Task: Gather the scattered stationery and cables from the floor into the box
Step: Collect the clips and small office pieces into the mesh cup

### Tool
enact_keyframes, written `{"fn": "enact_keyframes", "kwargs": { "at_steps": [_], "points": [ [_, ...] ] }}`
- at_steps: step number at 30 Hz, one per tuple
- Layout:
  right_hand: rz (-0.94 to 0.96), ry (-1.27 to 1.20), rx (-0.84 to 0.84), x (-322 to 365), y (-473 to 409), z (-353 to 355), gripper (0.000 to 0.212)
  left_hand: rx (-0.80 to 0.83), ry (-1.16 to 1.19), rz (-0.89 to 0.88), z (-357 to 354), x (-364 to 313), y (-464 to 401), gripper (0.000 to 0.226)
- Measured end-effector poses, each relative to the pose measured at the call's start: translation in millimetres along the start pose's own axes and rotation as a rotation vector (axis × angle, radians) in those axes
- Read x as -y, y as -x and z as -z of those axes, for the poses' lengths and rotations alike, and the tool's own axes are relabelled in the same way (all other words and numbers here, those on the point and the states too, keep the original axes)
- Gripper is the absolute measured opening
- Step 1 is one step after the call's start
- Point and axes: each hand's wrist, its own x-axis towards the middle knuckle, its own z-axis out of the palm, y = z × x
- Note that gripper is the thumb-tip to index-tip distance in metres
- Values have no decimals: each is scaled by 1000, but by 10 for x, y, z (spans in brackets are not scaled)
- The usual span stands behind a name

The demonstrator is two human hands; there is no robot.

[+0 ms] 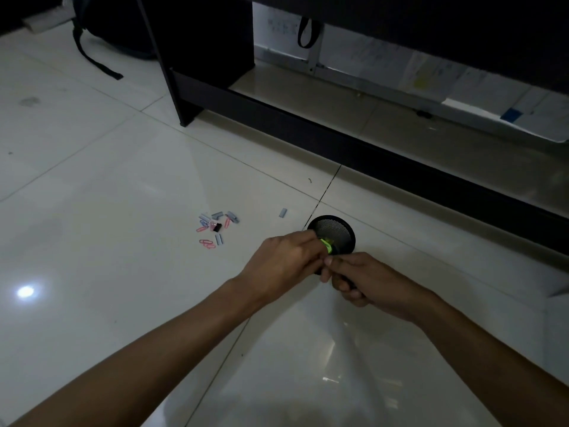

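A round black mesh holder [334, 228] stands on the white tiled floor, right of centre. My left hand [283, 261] is closed on a small green item [327, 244] held at the holder's near rim. Touching it from the right, my right hand [360, 280] grips a dark object that its fingers mostly hide. To the left, a small pile of pink and blue paper clips, staple strips and a black binder clip [215, 228] lies on the floor. One single staple strip [283, 212] rests between the pile and the holder.
A dark desk frame [277, 118] runs across the back, with papers [462, 84] behind it. A black backpack with a trailing strap [98, 61] sits at the top left. A white edge [557, 318] shows at the right border.
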Motion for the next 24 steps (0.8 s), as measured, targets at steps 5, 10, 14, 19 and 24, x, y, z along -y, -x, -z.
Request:
{"fn": "enact_keyframes", "kwargs": {
  "at_steps": [5, 10, 14, 19, 24],
  "points": [
    [38, 255, -113, 205, -44, 186, 33, -69, 42, 72, -65, 71, -43, 25],
    [108, 989, -330, 481, -222, 301, 28, 167, -41, 180, -271, 143, 131, 66],
    [-1, 1331, -323, 477, -452, 178, 29, 216, -26, 156, -339, 162, 211, 73],
    [-91, 1473, -315, 423, -602, 117, 30, 188, 6, 151, -351, 202, 232, 71],
    [-126, 1403, -243, 452, -739, 10, 12, 142, 55, 158, -371, 218, 273, 66]
  ]
}}
